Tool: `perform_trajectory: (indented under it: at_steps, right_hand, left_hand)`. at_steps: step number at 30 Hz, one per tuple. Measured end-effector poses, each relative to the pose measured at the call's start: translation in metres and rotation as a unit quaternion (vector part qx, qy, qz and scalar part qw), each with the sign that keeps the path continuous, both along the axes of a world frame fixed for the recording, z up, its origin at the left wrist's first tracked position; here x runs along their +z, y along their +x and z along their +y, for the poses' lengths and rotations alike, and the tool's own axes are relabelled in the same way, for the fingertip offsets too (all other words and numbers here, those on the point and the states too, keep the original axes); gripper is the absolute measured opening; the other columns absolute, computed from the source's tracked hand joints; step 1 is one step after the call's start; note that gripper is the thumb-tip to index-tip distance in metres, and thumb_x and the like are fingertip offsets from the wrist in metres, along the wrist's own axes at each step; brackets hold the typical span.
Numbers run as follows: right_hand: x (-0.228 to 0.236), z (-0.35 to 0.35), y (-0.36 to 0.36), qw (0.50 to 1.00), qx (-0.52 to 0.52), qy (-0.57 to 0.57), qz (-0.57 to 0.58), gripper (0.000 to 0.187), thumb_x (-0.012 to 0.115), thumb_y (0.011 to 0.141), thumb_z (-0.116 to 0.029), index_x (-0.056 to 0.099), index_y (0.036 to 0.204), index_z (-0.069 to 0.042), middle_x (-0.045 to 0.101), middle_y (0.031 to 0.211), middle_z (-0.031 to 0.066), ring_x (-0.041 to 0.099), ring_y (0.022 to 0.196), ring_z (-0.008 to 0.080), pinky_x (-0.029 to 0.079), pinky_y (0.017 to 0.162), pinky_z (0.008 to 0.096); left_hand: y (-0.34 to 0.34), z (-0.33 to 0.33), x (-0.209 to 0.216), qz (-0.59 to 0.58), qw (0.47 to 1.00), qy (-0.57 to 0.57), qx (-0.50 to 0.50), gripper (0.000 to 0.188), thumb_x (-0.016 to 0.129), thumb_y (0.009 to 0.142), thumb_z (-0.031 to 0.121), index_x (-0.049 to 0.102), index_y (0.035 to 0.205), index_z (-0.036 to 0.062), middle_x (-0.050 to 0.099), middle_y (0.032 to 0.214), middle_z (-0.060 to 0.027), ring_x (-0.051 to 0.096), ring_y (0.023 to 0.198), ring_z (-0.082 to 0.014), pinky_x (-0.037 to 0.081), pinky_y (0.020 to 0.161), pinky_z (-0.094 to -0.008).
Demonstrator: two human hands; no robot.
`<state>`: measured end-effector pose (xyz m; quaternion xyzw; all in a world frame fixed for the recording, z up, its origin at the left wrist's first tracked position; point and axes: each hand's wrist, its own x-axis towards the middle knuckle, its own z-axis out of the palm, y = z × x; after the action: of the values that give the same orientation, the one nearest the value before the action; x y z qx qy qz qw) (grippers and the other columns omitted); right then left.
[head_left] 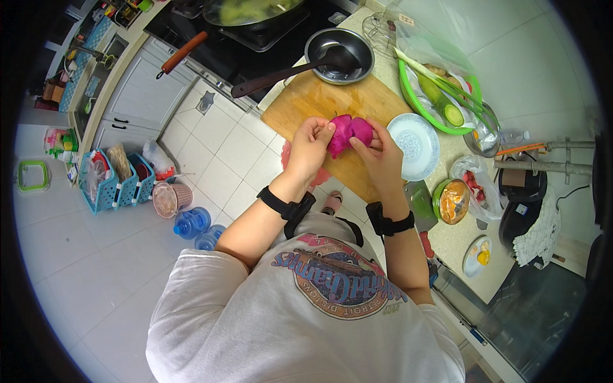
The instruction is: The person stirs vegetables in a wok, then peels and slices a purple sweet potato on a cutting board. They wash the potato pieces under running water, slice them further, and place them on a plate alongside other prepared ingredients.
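Note:
Between my hands is a bright magenta fruit [350, 133], which looks like a piece of dragon fruit with its peel folded apart. On its left side, my left hand [311, 145] pinches the edge between thumb and fingers. Its right side is gripped by my right hand [383, 153], thumb in front and fingers behind. The fruit is held up above a wooden cutting board [300, 105]. A pale blue-white plate [414, 147] lies right of my right hand. Beyond the board, a black ladle [281, 78] rests across a metal bowl [341, 76].
A pan [246, 14] with food sits on the black stove at the back. On the right counter are a green basket [408, 92] of vegetables, a bowl of orange pieces [454, 202] and a knife blade [419, 204]. Blue baskets [101, 191] and water jugs [191, 223] stand on the left floor.

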<state>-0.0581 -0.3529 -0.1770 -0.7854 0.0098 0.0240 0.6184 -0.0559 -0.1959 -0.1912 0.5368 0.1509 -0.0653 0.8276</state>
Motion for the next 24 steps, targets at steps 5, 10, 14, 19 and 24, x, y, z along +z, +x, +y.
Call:
perform_trajectory:
  at_steps: [5, 10, 14, 19, 24]
  right_hand:
    - [0.0, 0.0, -0.002, 0.999, -0.005, -0.032, 0.023, 0.046, 0.073, 0.08, -0.002, 0.055, 0.122, 0.005, 0.069, 0.101, 0.0116, 0.066, 0.09, 0.0135, 0.054, 0.077, 0.0241]
    - [-0.007, -0.001, -0.002, 0.999, 0.0, 0.017, 0.029, 0.044, 0.071, 0.08, -0.001, 0.054, 0.121, 0.007, 0.068, 0.102, 0.0102, 0.066, 0.09, 0.0132, 0.053, 0.078, 0.023]
    - [-0.013, -0.006, -0.001, 0.984, -0.006, 0.145, 0.106, 0.044, 0.066, 0.083, 0.002, 0.051, 0.124, 0.005, 0.067, 0.107, 0.0114, 0.066, 0.094, 0.0162, 0.054, 0.082, 0.0264]
    - [-0.02, -0.022, 0.002, 0.931, 0.045, 0.311, 0.183, 0.044, 0.055, 0.088, 0.002, 0.044, 0.131, 0.003, 0.058, 0.123, 0.0146, 0.061, 0.108, 0.0218, 0.055, 0.09, 0.0354]
    - [-0.035, -0.02, -0.003, 0.89, 0.058, 0.417, 0.175, 0.046, 0.052, 0.091, -0.004, 0.041, 0.134, 0.002, 0.052, 0.131, 0.0132, 0.056, 0.117, 0.0237, 0.052, 0.097, 0.0389]
  left_hand:
    - [-0.003, 0.001, 0.0, -0.046, 0.998, 0.018, -0.029, 0.009, 0.054, 0.097, 0.012, 0.057, 0.093, 0.0041, 0.06, 0.08, 0.0022, 0.053, 0.069, -0.0039, 0.043, 0.064, -0.0176]
    - [-0.002, 0.011, -0.001, 0.001, 0.998, -0.024, -0.061, 0.01, 0.054, 0.098, 0.013, 0.057, 0.093, 0.005, 0.061, 0.08, 0.0017, 0.053, 0.068, -0.0045, 0.043, 0.063, -0.0186]
    - [0.001, 0.019, -0.002, 0.037, 0.993, -0.09, -0.066, 0.012, 0.052, 0.098, 0.014, 0.058, 0.096, 0.0037, 0.064, 0.085, -0.0018, 0.058, 0.073, -0.0081, 0.048, 0.066, -0.0207]
    - [0.007, 0.022, -0.007, 0.061, 0.964, -0.254, -0.058, 0.021, 0.045, 0.1, 0.013, 0.057, 0.11, -0.0013, 0.064, 0.106, -0.0107, 0.063, 0.094, -0.0166, 0.053, 0.082, -0.0285]
    - [0.006, 0.02, -0.008, 0.065, 0.937, -0.337, -0.062, 0.03, 0.038, 0.102, 0.017, 0.049, 0.122, -0.0016, 0.059, 0.119, -0.0156, 0.062, 0.104, -0.0233, 0.052, 0.092, -0.0376]
